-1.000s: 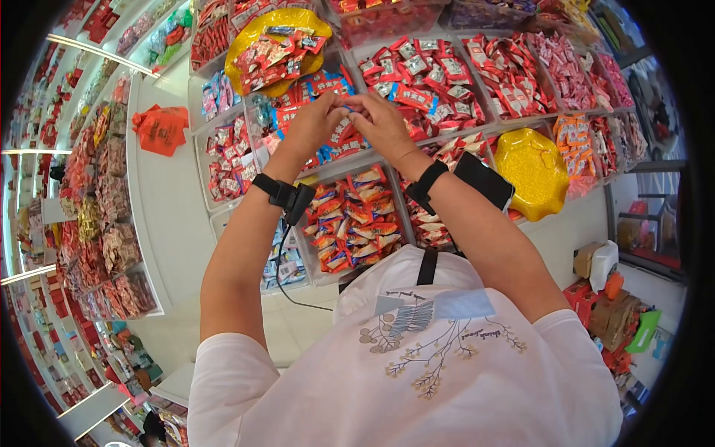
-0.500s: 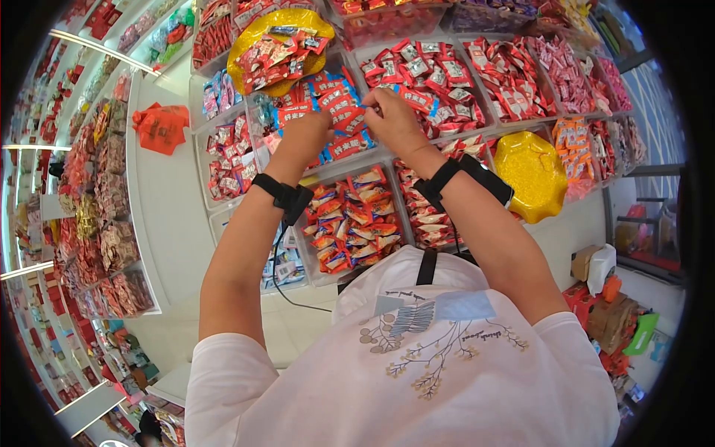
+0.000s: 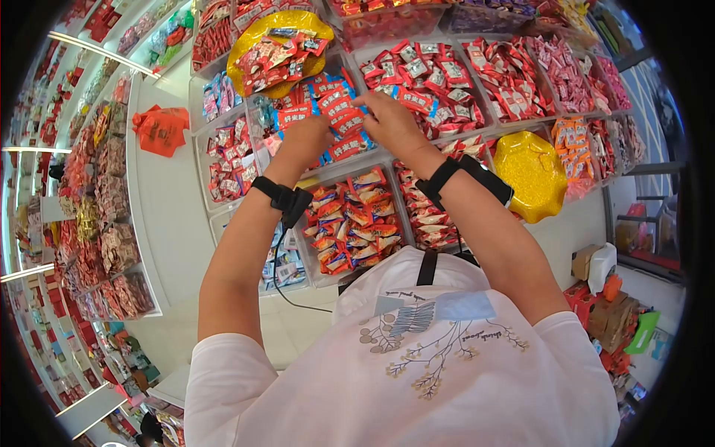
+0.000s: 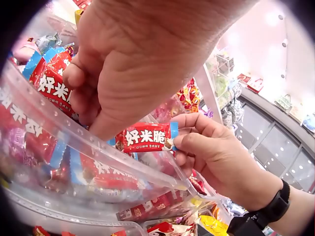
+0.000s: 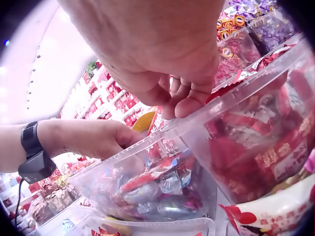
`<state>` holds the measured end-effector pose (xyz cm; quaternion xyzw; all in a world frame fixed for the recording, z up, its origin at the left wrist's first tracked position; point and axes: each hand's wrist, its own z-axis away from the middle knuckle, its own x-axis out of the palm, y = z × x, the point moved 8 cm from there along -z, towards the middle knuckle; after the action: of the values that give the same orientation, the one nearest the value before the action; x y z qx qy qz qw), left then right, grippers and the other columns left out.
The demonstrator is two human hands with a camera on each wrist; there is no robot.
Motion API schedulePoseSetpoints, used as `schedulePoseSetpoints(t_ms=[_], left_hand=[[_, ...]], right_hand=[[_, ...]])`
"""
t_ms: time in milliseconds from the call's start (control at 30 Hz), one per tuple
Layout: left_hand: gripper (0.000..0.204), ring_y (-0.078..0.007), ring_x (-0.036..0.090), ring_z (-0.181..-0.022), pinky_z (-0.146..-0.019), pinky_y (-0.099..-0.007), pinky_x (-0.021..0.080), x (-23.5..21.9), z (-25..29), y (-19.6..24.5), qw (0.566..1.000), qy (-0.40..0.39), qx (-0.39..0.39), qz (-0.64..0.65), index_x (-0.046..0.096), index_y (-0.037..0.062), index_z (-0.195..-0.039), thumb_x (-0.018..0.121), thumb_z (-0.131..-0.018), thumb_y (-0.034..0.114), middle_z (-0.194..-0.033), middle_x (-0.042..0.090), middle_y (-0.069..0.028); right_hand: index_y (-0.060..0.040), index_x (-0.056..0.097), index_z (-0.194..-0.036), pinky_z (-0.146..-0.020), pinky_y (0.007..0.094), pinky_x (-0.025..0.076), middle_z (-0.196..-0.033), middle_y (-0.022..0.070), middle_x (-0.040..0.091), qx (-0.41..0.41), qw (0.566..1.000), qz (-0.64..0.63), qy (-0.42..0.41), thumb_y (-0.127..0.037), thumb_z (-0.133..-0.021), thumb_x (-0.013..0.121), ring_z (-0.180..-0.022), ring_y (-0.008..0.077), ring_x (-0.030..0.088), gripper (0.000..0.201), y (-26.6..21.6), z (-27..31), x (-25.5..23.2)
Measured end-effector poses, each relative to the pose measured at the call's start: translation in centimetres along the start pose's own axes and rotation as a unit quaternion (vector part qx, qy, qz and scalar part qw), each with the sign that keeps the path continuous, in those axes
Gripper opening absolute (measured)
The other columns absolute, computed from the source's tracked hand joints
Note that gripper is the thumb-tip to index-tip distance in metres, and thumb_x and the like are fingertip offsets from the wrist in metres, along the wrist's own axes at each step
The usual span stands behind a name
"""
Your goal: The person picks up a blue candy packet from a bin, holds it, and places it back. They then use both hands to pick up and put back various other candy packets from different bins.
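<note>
My right hand [image 4: 216, 152] pinches the blue end of a red snack packet [image 4: 145, 139] between thumb and fingers, as the left wrist view shows. Beside it, over the same clear bin [image 3: 261, 153], my left hand [image 3: 305, 140] has its fingers curled and pointing down. In the left wrist view its fingertips are right at another red-and-blue snack packet [image 4: 54, 88]; I cannot tell whether it grips that one. More packets of this kind [image 3: 344, 115] lie in rows in the bin, between the two hands in the head view.
A yellow scalloped plate [image 3: 242, 52] heaped with sweets sits behind the bin. Another yellow plate [image 3: 530, 175] is at the right, near a black device [image 3: 484, 179]. Bins of wrapped sweets [image 3: 357, 220] surround the hands. A red bag [image 3: 160, 128] lies on the white counter [image 3: 160, 201].
The hands, together over the bin a second ago, have parted: the left came nearer the body, the right shifted rightward. Over the last half second the right hand has moved slightly left.
</note>
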<state>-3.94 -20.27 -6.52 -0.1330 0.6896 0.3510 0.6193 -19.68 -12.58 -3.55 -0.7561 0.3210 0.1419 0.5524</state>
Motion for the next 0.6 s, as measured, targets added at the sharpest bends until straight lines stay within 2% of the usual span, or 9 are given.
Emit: schedulePoseSetpoints(t_ms=[233,333,433,533,600], left_hand=[[0.020,-0.0378,0.070,-0.087,-0.075,-0.0484,0.053,-0.3,0.4,0.0,0.997,-0.028,-0.033,0.061,0.068,0.0042,-0.094,0.072,-0.086,0.021,-0.090,0.071,-0.0186],[0.021,-0.0376,0.070,-0.086,-0.074,-0.0479,0.053,0.1,0.5,0.0,0.996,-0.036,-0.027,0.076,0.068,0.0041,-0.097,0.073,-0.086,0.021,-0.090,0.072,-0.0191],[0.024,-0.0370,0.070,-0.087,-0.075,-0.0475,0.054,-0.3,0.8,0.1,0.996,-0.006,-0.035,0.083,0.067,0.0043,-0.101,0.074,-0.086,0.021,-0.090,0.071,-0.0179],[0.027,-0.0357,0.069,-0.091,-0.078,-0.0461,0.055,0.4,0.5,0.4,0.999,-0.028,-0.006,0.017,0.067,0.0048,-0.104,0.075,-0.086,0.023,-0.096,0.070,-0.0164],[0.027,-0.0350,0.069,-0.093,-0.080,-0.0454,0.055,0.6,0.6,0.5,1.000,-0.021,-0.014,-0.002,0.067,0.0051,-0.104,0.076,-0.086,0.024,-0.099,0.070,-0.0159]], right_hand=[[-0.0096,0.066,-0.110,-0.080,0.0485,0.053,-0.103,0.0165,0.064,-0.008,0.999,0.010,-0.038,-0.011,-0.089,0.065,-0.095,0.0388,0.065,0.021,-0.5,0.1,0.2],[-0.0045,0.065,-0.113,-0.083,0.0434,0.051,-0.102,0.0167,0.063,-0.004,0.998,0.015,-0.053,-0.010,-0.091,0.064,-0.094,0.0365,0.064,0.023,-0.7,0.1,0.2],[-0.0045,0.065,-0.111,-0.083,0.0438,0.051,-0.100,0.0165,0.064,0.017,0.997,0.023,-0.067,-0.010,-0.091,0.063,-0.095,0.0367,0.064,0.020,-0.7,-0.3,-0.2],[-0.0049,0.065,-0.107,-0.083,0.0448,0.052,-0.099,0.0162,0.065,-0.009,0.999,0.026,-0.038,-0.010,-0.091,0.063,-0.095,0.0372,0.065,0.017,-1.2,-0.5,-0.8],[-0.0053,0.065,-0.107,-0.082,0.0457,0.052,-0.100,0.0159,0.065,-0.007,0.999,0.044,-0.028,-0.011,-0.091,0.063,-0.095,0.0375,0.065,0.016,-1.3,-0.7,-1.2]])
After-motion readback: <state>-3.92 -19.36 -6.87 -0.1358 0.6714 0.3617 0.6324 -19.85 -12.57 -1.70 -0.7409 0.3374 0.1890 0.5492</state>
